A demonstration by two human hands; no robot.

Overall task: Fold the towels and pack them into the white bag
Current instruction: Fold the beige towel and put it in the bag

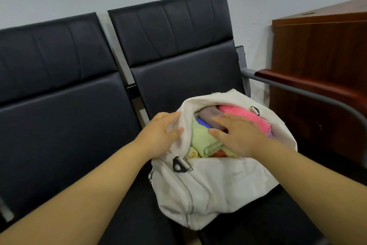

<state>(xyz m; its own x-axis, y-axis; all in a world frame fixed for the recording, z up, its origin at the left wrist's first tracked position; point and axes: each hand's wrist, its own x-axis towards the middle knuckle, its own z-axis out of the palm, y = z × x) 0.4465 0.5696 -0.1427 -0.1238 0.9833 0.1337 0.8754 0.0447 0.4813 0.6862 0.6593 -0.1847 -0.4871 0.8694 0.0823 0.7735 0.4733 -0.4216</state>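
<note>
While the white bag (208, 189) stands open-mouthed on the right-hand black seat (178, 85) of a row of waiting-room chairs, I see through the head camera both bare hands at its opening. The left hand (160, 135) grips the bag's left rim, with the cloth pinched between curled fingers and thumb. The right hand (238, 135) lies flat on the folded towels inside, palm down, its fingers straight and slightly spread. Under and around that hand the bag holds a pink towel (244, 114) at the far right, a grey towel (208, 114) beside it, a blue towel (202, 122) showing as a narrow strip, a green towel (200, 137) to the left, and a yellow towel (193, 153) and a red towel (219, 153) at the near edge. A black buckle (178, 164) hangs on the bag's front, just below the left hand. To the right stand a grey armrest (297, 89) and a reddish wooden cabinet (317, 46).
</note>
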